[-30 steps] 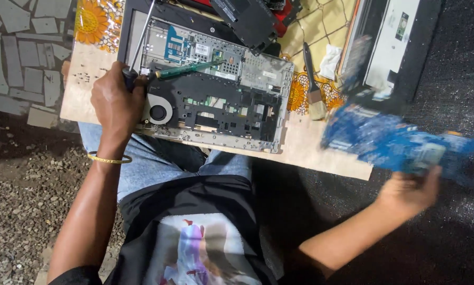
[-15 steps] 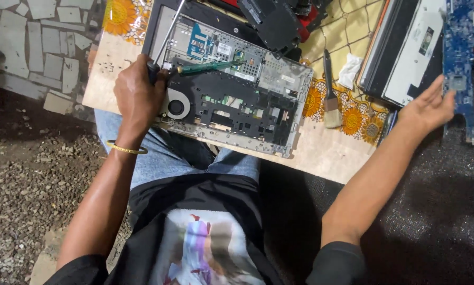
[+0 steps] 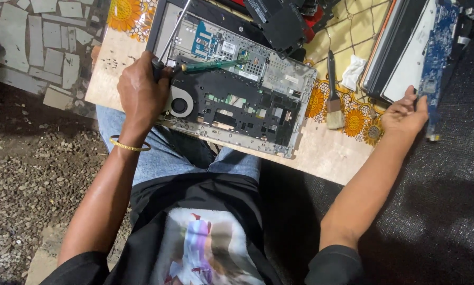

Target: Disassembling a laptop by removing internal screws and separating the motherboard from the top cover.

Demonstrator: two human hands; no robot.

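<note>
- The left hand (image 3: 141,95) rests on the left end of the opened laptop base (image 3: 237,89), just beside the round black fan (image 3: 180,104).
- Its fingers are curled closed around a dark handle at the top of the fist; a thin metal rod (image 3: 172,32) goes up from this handle, over the edge of the laptop base.
- A green screwdriver (image 3: 216,65) lies flat on the laptop base, and its handle end is touching or almost touching the left hand; I cannot tell whether the fingers hold it also.
- A yellow bangle (image 3: 130,146) is on the left wrist.
- The right hand (image 3: 404,112) is stretched far to the right, well apart from the laptop base, at the right edge of the worktop (image 3: 321,153).
- Its fingers (image 3: 405,100) are half open and loosely spread; the tips touch the long edge of a blue circuit board (image 3: 436,58), which stands nearly upright along the right side. A firm grip is not visible.
- Between the blue circuit board and the worktop lies a flat grey and white panel (image 3: 400,53).
- A paint brush (image 3: 334,95) lies on the flowered cloth (image 3: 353,121), between the laptop base and the right hand, with a small white wad (image 3: 353,71) just beside it.
- A black part (image 3: 279,21) lies at the top edge of the laptop base.
</note>
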